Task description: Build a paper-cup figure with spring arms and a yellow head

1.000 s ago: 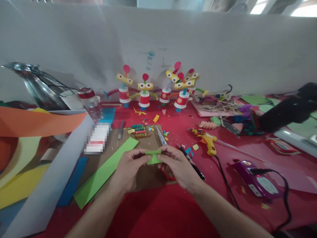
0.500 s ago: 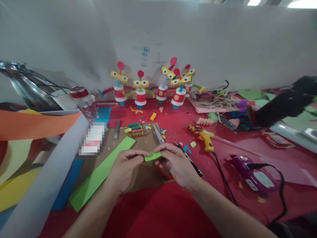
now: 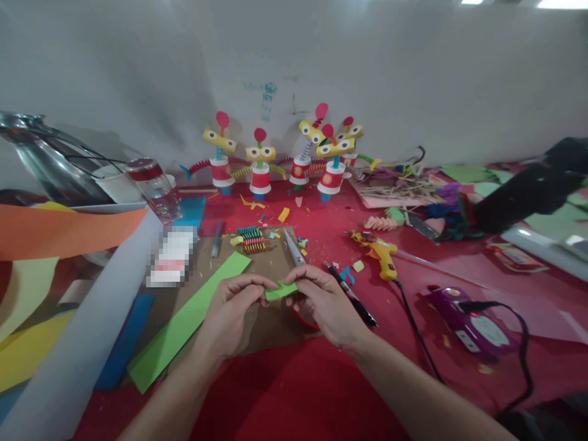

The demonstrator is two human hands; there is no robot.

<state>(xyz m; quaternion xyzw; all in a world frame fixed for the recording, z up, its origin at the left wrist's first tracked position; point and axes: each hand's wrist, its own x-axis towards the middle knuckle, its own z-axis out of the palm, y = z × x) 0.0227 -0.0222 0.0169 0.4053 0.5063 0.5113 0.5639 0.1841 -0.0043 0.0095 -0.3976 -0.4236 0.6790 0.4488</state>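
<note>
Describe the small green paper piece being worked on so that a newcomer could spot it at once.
Start at the red table and find the brown cardboard sheet near its front edge. Above it, the left hand and right hand pinch a small green paper piece between their fingertips. Unlike the long green strip lying flat to the left, it is short and held in the air.
</note>
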